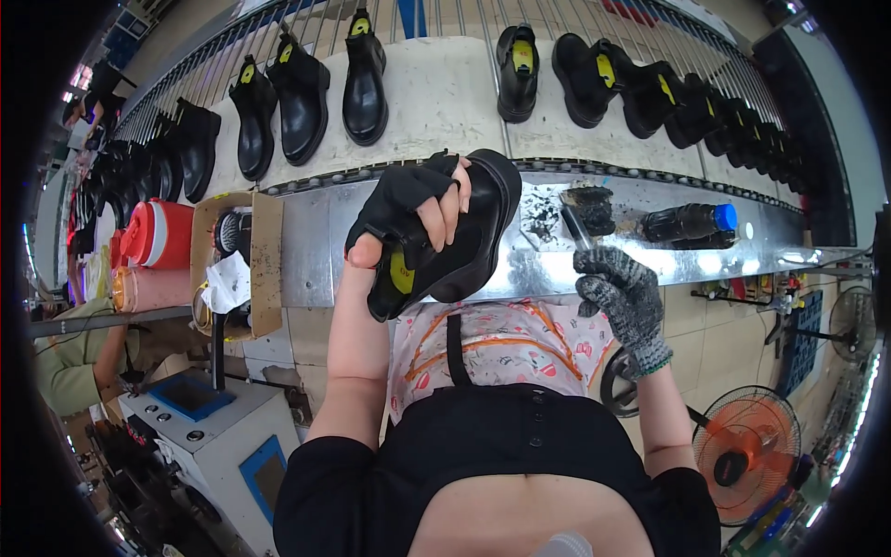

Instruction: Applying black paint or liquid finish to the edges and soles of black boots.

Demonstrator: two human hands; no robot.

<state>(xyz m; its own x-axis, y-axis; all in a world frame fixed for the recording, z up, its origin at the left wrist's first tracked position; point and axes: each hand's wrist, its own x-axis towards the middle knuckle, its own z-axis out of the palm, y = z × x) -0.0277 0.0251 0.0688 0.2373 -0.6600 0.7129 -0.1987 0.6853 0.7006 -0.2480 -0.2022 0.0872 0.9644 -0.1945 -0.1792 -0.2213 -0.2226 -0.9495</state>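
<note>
My left hand, in a black glove with bare fingertips, is wrapped round a black ankle boot. The boot is tilted above the near edge of the metal bench, its yellow-green insole showing in the opening. My right hand, in a grey knitted glove, grips the handle of a brush. The dark brush head rests by a black-smeared patch on the bench; whether it touches the surface I cannot tell. Beside it on the right lies a dark bottle with a blue cap.
Beyond the bench, a conveyor carries black boots on both sides. To the left stand a cardboard box with crumpled paper and a red jug. A grey machine is lower left, an orange fan lower right. Another person's arm shows far left.
</note>
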